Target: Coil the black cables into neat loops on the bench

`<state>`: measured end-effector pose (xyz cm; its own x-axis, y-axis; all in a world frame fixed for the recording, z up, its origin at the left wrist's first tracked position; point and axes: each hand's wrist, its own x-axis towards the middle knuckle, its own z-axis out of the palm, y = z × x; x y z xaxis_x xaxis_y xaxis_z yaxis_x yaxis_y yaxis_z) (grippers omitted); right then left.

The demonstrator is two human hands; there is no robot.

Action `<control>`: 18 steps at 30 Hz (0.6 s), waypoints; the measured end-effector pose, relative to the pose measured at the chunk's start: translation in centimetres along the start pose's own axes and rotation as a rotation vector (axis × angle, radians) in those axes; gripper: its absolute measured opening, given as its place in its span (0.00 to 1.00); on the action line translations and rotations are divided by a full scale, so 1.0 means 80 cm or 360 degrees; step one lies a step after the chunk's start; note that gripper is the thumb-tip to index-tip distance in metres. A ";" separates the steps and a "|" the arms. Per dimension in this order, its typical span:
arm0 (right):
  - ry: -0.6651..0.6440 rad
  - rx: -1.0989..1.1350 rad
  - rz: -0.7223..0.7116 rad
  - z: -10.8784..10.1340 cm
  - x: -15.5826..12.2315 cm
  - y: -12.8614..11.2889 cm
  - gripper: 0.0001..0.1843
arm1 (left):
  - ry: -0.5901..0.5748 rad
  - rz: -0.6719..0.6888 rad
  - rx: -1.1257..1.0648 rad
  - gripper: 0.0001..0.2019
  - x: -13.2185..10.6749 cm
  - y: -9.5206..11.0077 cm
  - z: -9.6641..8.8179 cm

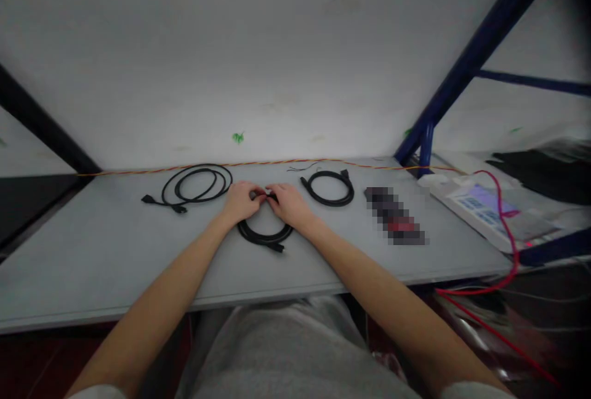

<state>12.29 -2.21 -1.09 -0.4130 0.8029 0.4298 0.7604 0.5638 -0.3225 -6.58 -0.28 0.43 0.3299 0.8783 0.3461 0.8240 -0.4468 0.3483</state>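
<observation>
A coiled black cable [263, 239] lies on the grey shelf in front of me, one plug end pointing to the lower right. At the far side of this coil, my left hand [243, 200] and my right hand [287, 203] meet, fingertips almost touching. Both pinch the cable there; the fingers hide part of it, and whatever fine piece may be between them is too small to make out. Left of my hands rests a looser black cable [198, 200] with two connectors. To the right sits another neatly coiled black cable [330, 203].
A pixelated dark object [392, 214] lies on the right of the grey shelf [115, 251]. Twisted red and yellow wire [258, 163] runs along the wall. Blue metal posts [466, 60] frame the right side, beside a white device [480, 208] and a red cord [510, 233].
</observation>
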 end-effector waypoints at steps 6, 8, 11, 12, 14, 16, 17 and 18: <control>-0.0025 0.0019 0.0002 0.001 0.001 -0.001 0.17 | 0.0051 0.0024 0.0013 0.11 -0.002 0.007 -0.007; -0.0034 0.0020 0.0004 0.000 0.001 -0.001 0.17 | 0.0055 0.0040 0.0022 0.10 -0.003 0.007 -0.008; -0.0041 0.0016 0.0018 -0.001 0.001 -0.002 0.18 | 0.0047 0.0080 0.0130 0.09 -0.004 0.008 -0.008; -0.0042 0.0017 0.0022 -0.001 0.001 -0.002 0.18 | 0.0044 0.0094 0.0170 0.10 -0.004 0.008 -0.008; -0.0035 0.0026 0.0030 -0.001 0.002 -0.002 0.19 | 0.0042 0.0126 0.0232 0.11 -0.005 0.009 -0.009; -0.0033 0.0037 0.0038 -0.001 0.002 -0.001 0.19 | 0.0036 0.0159 0.0264 0.11 -0.006 0.011 -0.010; -0.0031 0.0044 0.0042 -0.001 0.002 -0.001 0.18 | 0.0029 0.0169 0.0267 0.11 -0.006 0.011 -0.010; -0.0029 0.0051 0.0046 -0.001 0.001 -0.001 0.19 | 0.0024 0.0172 0.0261 0.11 -0.007 0.011 -0.010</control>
<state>12.23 -2.20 -0.95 -0.4007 0.8221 0.4045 0.7558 0.5461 -0.3612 -6.39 -1.31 1.28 0.4145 0.8236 0.3871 0.8487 -0.5034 0.1623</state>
